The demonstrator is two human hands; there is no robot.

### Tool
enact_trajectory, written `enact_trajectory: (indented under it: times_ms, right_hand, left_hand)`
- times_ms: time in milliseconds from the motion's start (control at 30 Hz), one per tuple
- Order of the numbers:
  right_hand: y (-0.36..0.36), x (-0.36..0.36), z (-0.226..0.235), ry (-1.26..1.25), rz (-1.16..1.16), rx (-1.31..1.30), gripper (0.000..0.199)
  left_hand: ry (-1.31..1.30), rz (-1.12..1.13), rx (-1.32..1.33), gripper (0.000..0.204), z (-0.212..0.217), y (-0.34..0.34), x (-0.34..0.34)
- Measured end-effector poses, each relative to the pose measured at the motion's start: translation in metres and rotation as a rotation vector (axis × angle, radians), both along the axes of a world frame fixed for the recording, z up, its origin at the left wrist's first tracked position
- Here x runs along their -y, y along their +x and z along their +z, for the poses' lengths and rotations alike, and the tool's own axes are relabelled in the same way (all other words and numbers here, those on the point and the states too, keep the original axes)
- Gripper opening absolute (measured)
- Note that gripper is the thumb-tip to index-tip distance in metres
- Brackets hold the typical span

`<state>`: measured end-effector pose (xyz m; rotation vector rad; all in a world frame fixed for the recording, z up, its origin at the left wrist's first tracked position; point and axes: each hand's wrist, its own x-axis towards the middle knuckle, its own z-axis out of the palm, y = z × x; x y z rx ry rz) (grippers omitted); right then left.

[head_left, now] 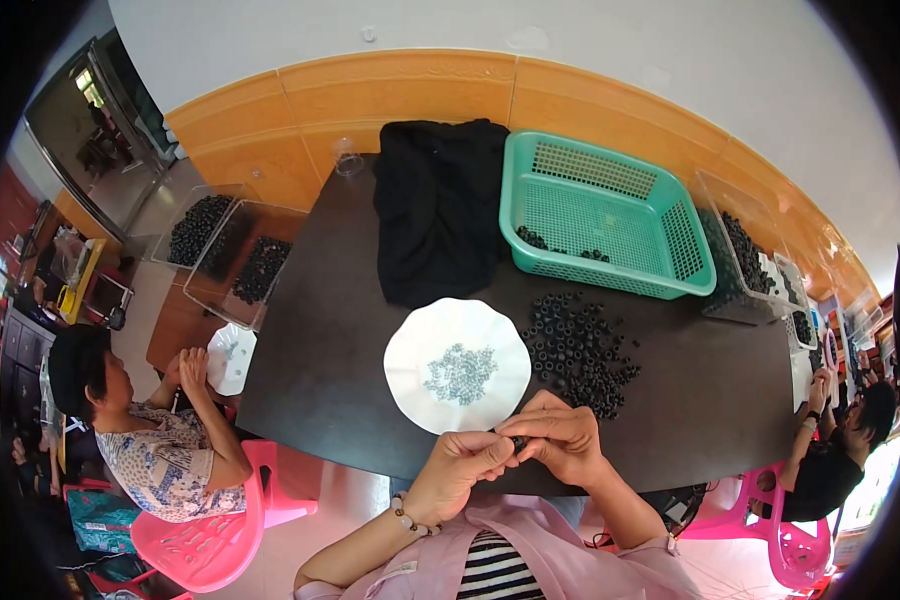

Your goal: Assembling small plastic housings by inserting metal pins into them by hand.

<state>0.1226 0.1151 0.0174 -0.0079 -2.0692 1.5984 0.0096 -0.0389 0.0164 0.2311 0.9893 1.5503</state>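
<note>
My left hand (462, 470) and my right hand (567, 442) meet at the table's near edge. Between their fingertips is a small black ring-like part (519, 443), gripped from both sides. Just beyond my hands lies a white scalloped plate (407, 352), with many tiny clear, greyish pieces (461, 374) heaped in its middle. Right of the plate, a loose pile of black ring-like parts (576, 350) spreads over the dark table (315, 370). Whether one of the tiny clear pieces is also between my fingers is too small to tell.
A green basket (610, 280) holding a few black parts stands at the back, beside a folded black cloth (435, 210). Clear bins of black parts (750, 255) flank the table. Seated people work at left (155, 440) and right (830, 460), on pink chairs (205, 545).
</note>
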Motion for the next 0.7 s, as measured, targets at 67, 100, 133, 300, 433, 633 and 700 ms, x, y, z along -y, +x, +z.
enact_trajectory:
  times_ms: [67, 100, 133, 300, 433, 633, 700]
  right_hand:
    - [0.0, 0.001, 0.0, 0.004, 0.0, 0.015, 0.027]
    - [0.0, 0.001, 0.0, 0.005, 0.002, 0.018, 0.026]
    - [0.0, 0.002, 0.0, 0.009, 0.003, 0.012, 0.026]
    - [-0.002, 0.001, 0.001, 0.032, -0.032, 0.046, 0.022]
    - [0.0, -0.012, 0.001, 0.041, -0.03, 0.055, 0.023]
    - [0.006, -0.047, 0.021, 0.164, -0.063, 0.0, 0.032]
    - [0.016, -0.071, 0.036, 0.296, -0.234, -0.021, 0.027]
  left_hand:
    - [-0.005, 0.002, 0.026, 0.017, 0.001, 0.0, 0.001]
    - [-0.011, 0.004, 0.018, 0.017, 0.0, 0.001, 0.002]
    - [-0.007, 0.004, 0.012, 0.017, -0.001, 0.0, 0.002]
    - [-0.031, 0.041, -0.082, 0.018, -0.002, 0.004, -0.003]
    - [-0.011, 0.03, -0.001, 0.019, -0.006, 0.009, -0.011]
    - [-0.013, -0.041, 0.055, 0.032, -0.003, 0.013, -0.022]
    - [-0.052, -0.123, 0.039, 0.033, -0.009, 0.017, -0.021]
